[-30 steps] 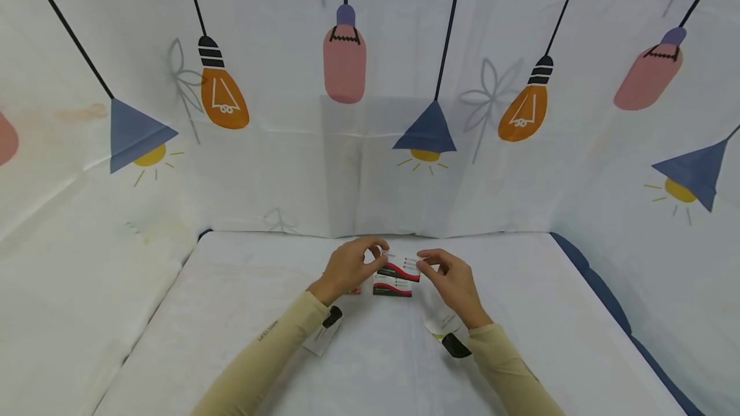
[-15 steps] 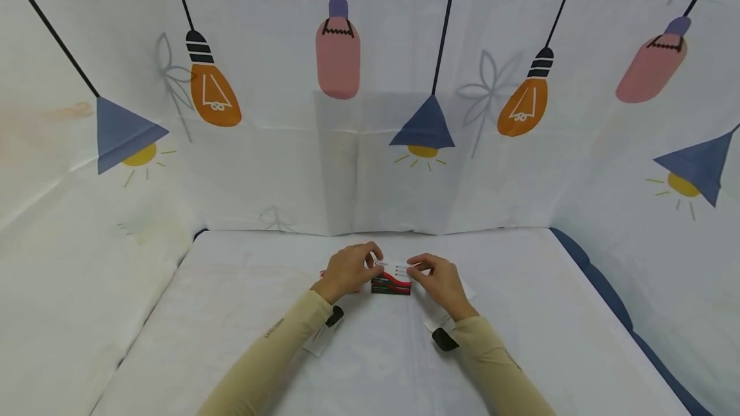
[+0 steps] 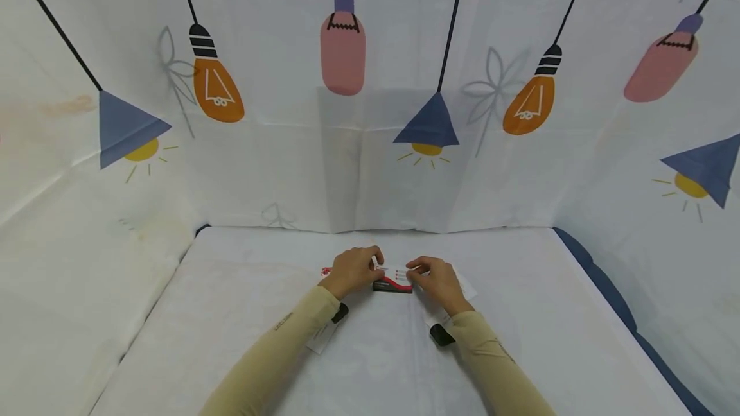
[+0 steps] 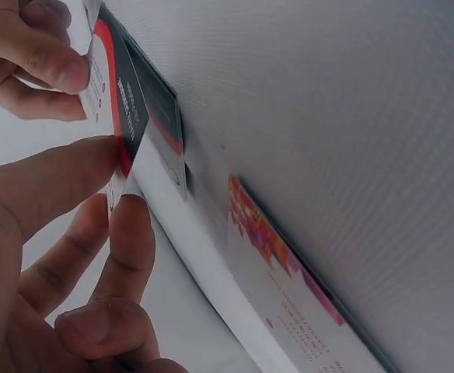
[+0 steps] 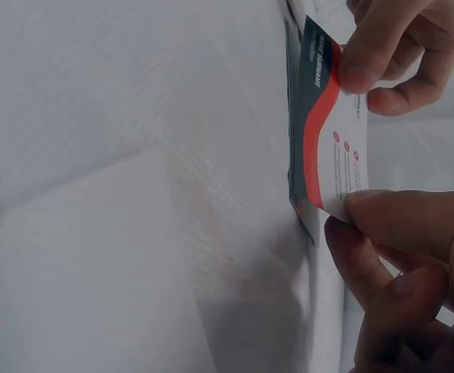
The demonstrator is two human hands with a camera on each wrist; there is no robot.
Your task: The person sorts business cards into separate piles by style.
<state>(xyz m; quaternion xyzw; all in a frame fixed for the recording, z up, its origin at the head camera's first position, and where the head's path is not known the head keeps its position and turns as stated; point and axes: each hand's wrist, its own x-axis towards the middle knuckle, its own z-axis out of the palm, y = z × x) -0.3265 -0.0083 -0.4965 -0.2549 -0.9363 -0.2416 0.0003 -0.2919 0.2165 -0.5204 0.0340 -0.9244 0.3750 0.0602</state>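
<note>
Red-black-white card [image 3: 394, 277] lies long axis left-right, pinched endwise by left hand [image 3: 351, 269], right hand [image 3: 439, 280].

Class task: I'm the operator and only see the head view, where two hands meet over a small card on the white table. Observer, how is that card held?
Observer: The left hand pinches one end of the card between thumb and fingertips.
Operator: And the other end?
Observer: The right hand pinches it too; the card is dark, red and white with printed lines.
Operator: Anything beneath it?
Observer: Yes, a second similar card lies right under it, and a card with pink-orange print lies flat beside them.
</note>
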